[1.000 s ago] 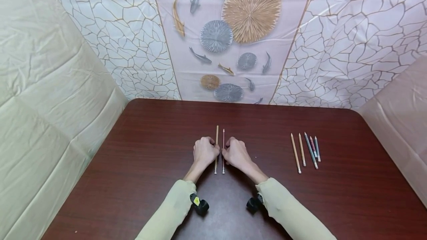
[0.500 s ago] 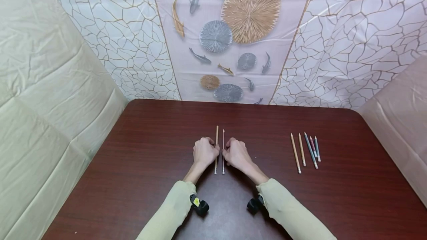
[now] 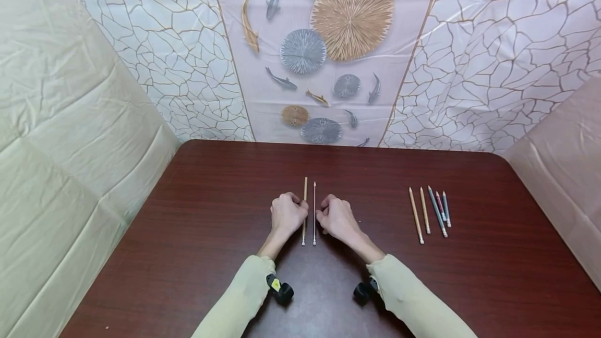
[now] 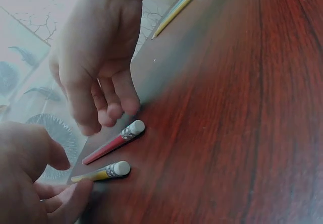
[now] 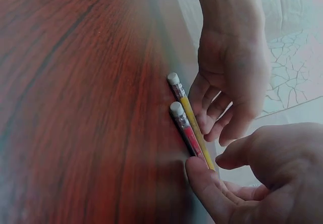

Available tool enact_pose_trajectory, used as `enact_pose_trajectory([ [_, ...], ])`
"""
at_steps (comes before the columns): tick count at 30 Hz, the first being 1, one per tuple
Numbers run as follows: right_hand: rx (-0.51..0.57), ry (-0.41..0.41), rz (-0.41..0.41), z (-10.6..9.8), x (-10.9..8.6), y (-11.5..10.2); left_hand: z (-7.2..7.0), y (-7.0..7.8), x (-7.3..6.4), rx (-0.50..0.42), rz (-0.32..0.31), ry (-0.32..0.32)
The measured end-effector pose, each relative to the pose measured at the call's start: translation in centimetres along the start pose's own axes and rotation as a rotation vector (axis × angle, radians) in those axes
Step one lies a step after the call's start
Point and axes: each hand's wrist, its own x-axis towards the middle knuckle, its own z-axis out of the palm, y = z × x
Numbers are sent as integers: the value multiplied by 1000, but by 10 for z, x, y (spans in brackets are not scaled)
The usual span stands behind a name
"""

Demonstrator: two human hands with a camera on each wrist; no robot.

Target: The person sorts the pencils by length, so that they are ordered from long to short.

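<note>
Two pencils lie side by side on the table, erasers toward me in the head view: a yellow pencil (image 3: 304, 223) on the left and a thinner red pencil (image 3: 314, 228) on the right. My left hand (image 3: 288, 213) is at the yellow pencil's left side, its fingertips right at the shaft. Thumb and finger are spread apart there in the left wrist view, by the yellow pencil (image 4: 98, 175). My right hand (image 3: 338, 218) is just right of the red pencil, a small gap between them in the head view. Its thumb and fingers are parted, pinching nothing in the right wrist view.
On the right of the dark red-brown table (image 3: 188, 213) lies a group of several pencils: two yellowish ones (image 3: 416, 216), blue ones (image 3: 437, 212) and a short red one (image 3: 440, 206). Patterned cloth (image 3: 324, 93) hangs behind the table's far edge.
My right hand has drawn slightly to the right, off the red pencil. The left hand has shifted very slightly left. Both pencils lie where they were.
</note>
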Motion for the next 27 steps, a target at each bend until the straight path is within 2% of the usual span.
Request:
enact_pose_trajectory([
  [3,12,17,1,-5,-3,1,0,1,0,-19,-7,49],
  [6,18,40,-9,-11,-7,3,0,6,0,-64,14,109],
  [11,20,69,-42,-18,-11,6,2,17,-2,-122,54,152],
  [15,33,85,-55,-24,-13,8,6,28,-5,-155,47,126],
  [19,36,103,-58,-32,-14,12,11,38,-7,-192,24,66],
  [23,40,116,-57,-40,-16,16,16,47,-9,-202,-5,9],
  [27,43,135,-41,-48,-20,20,22,53,-12,-191,-7,-28],
])
